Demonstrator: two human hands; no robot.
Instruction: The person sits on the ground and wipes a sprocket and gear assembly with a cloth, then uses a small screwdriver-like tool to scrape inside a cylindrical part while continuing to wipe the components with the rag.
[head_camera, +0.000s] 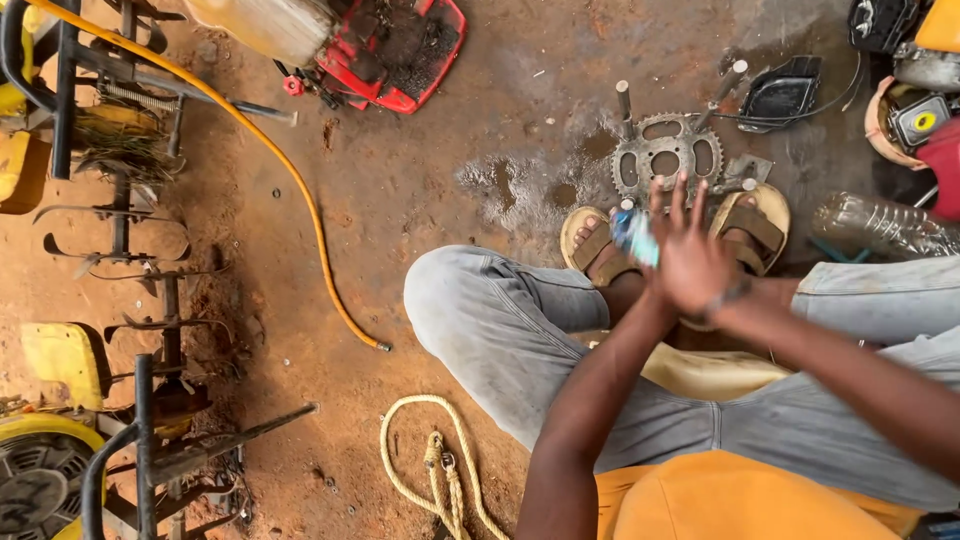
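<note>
Small blue-white object (634, 236), blurred, held between palms above sandalled feet; kind cannot be told. Right hand (692, 262) laid flat over it, fingers spread; left hand (640, 262) mostly hidden beneath, its closure cannot be told. Toothed metal sprocket (667, 153) lies flat just beyond toes, steel rods (625, 101) beside it, wet patch alongside. Clear plastic bottle (882, 226) lies on its side at right, contents not discernible. Open dirt floor (420, 190) spreads left, crossed by orange hose (290, 178). Coiled rope (430, 470) lies near knee. Tiller blades (120, 235) line left edge.
</note>
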